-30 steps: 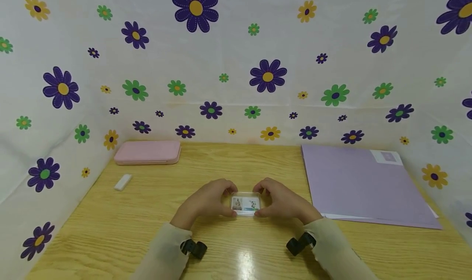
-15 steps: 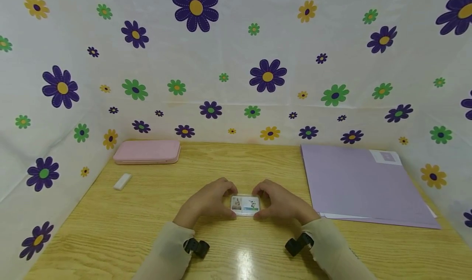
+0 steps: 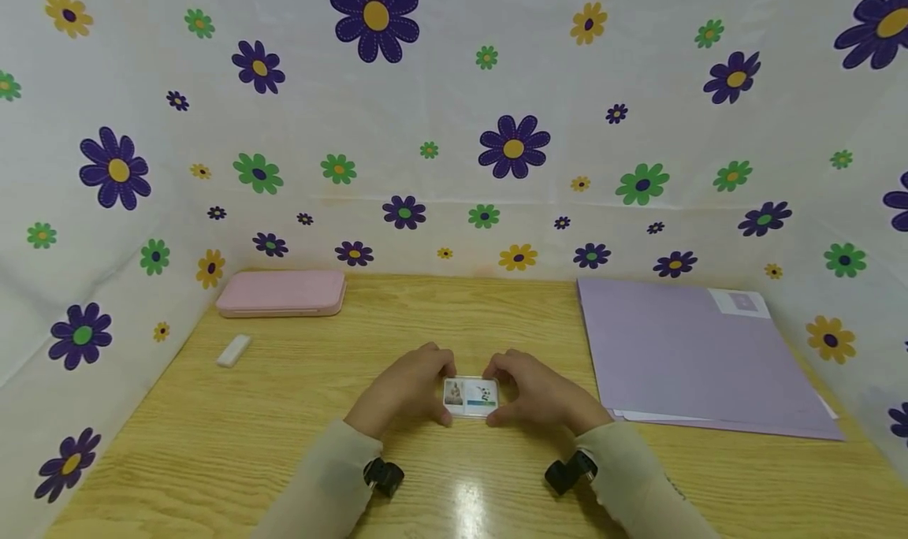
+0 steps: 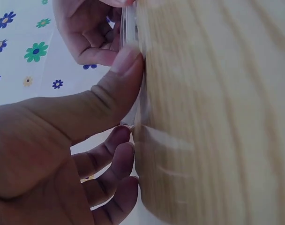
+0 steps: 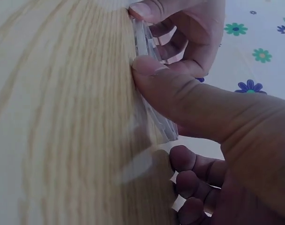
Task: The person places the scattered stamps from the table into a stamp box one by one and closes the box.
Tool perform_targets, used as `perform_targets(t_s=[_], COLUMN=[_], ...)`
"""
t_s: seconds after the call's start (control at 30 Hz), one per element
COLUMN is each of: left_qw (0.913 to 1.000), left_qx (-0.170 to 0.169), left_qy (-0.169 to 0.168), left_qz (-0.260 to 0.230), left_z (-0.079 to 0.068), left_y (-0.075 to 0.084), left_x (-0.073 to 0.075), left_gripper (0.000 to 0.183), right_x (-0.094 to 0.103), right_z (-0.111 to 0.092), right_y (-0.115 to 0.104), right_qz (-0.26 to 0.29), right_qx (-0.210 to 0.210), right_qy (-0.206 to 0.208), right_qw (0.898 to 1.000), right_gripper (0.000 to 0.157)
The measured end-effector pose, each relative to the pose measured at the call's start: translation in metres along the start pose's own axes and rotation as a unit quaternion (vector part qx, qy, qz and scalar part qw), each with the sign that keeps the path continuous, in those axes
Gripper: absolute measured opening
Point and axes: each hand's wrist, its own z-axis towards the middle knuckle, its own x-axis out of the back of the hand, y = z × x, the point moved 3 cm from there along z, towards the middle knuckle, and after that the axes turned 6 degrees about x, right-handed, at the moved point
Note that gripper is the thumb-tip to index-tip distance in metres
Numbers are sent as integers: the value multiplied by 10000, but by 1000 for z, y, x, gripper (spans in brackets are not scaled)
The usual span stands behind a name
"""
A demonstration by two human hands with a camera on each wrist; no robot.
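A small flat clear plastic case (image 3: 471,397) lies on the wooden table in the head view, with two small pictures showing through its top. My left hand (image 3: 407,385) holds its left end, thumb at the near corner and index finger at the far one. At the right end my right hand (image 3: 535,391) pinches it the same way. The left wrist view shows the left thumb (image 4: 116,77) against the case's clear edge, low by the tabletop. From the right wrist, the right thumb (image 5: 156,79) lies along the case's near edge; the other fingers are curled beyond it.
On the wooden table (image 3: 397,310), a pink pencil case (image 3: 281,292) stands at the back left, with a white eraser-like block (image 3: 234,351) in front of it. Purple folders (image 3: 698,358) with white sheets lie at the right. A flowered cloth (image 3: 440,121) encloses the back and sides.
The case's clear upper part, raised a little a second ago, has come down so the case looks flatter. Both hands stay at its ends, shifting only slightly.
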Motion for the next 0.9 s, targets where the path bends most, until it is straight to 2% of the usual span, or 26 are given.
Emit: perform_targets(t_s=[0.13,0.3,0.43,0.6,0.9], left_qw=[9998,9997,9989,9987,9963], left_qx=[160,179,170,146,2], left_qy=[-47,-79,-103,-98,-144], left_qz=[135,-155,-434,-484,-846], left_z=[2,3,3,2,-4], left_y=[0,-8,-13,-17,-23], left_x=[-1,0,0,-2,-1], left_gripper=[50,50,52,56,57], right_x=[0,0,-1,-3,0], right_z=[-1,-3,-3,-2,-4], right_y=[0,1,2,3,10], right_qz=[-3,-50,-69,-22,374], right_qx=[-256,-490,-350,-208,-205], right_qy=[-24,70,114,78,57], right_qw=[9997,9988,9993,9998,9991], right_gripper=[47,52,58,61,65])
